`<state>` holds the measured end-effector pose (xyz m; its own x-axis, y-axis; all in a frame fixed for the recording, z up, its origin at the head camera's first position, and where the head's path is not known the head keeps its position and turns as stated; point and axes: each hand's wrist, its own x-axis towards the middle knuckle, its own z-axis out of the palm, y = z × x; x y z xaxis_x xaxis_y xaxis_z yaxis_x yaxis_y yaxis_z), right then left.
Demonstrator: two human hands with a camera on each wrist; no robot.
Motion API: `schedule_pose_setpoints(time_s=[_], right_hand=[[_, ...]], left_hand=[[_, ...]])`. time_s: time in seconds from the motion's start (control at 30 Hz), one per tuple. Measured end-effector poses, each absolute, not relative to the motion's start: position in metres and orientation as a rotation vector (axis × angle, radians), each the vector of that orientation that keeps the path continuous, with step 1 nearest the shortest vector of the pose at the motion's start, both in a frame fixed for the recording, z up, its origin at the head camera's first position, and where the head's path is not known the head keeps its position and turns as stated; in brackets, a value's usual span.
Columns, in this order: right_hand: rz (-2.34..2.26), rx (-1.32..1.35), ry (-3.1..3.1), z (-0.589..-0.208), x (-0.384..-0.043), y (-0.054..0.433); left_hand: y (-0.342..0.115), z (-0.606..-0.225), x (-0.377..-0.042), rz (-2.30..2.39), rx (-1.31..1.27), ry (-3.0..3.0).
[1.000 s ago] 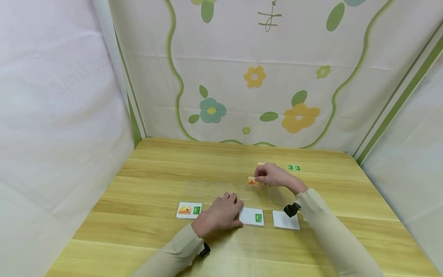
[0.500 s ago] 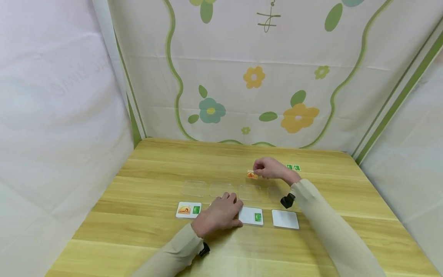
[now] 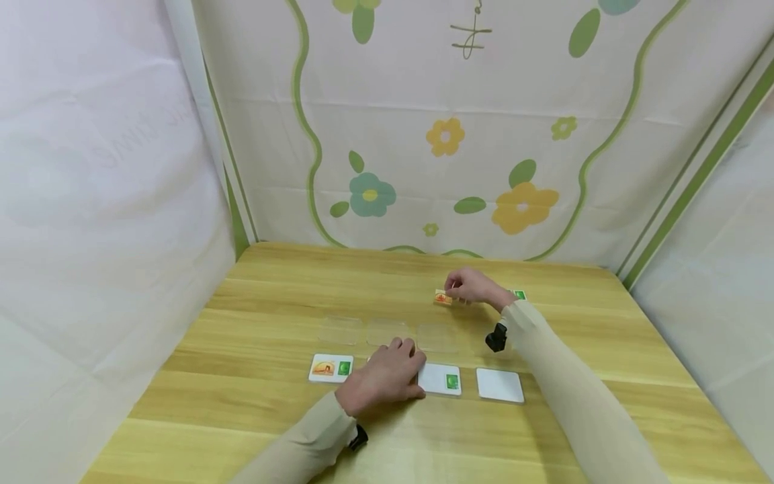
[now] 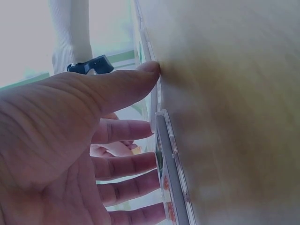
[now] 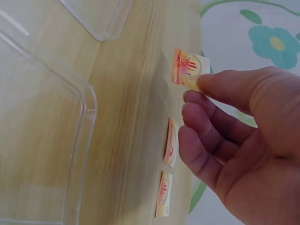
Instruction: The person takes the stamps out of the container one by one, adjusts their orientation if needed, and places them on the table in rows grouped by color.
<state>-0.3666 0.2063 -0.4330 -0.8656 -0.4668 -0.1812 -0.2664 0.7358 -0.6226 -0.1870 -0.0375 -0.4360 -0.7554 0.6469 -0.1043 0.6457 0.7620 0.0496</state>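
Note:
My right hand (image 3: 474, 286) is raised over the back of the table and pinches a small orange stamp (image 3: 443, 297) between thumb and forefinger. Its printed face shows in the right wrist view, while two similar orange stamps (image 5: 171, 143) lie on the wood below. My left hand (image 3: 387, 373) rests across a row of white cards in clear cases, covering most of the second one. Its extended fingertips touch card surfaces in the left wrist view; the thumb lies by the edge of the third card (image 3: 437, 378). That card bears one green stamp (image 3: 452, 381).
The leftmost card (image 3: 330, 368) carries an orange and a green stamp; the rightmost card (image 3: 500, 385) is plain white. Behind them lie clear plastic covers (image 3: 340, 330), one hidden by the right sleeve. A green stamp (image 3: 519, 294) lies beyond the right wrist. Fabric walls surround the wooden table (image 3: 272, 289).
My right hand, holding the orange stamp, has drawn away from the third clear cover toward the table's back. My left hand has stayed in place.

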Motion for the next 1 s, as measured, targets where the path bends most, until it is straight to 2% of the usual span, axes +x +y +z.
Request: schedule_pose_setpoints(time_s=[1.0], right_hand=[[-0.574,-0.663,2.766,-0.437,-0.398,0.193]], left_hand=[[-0.038,-0.438,-0.187,0.018,1.072,2.854]])
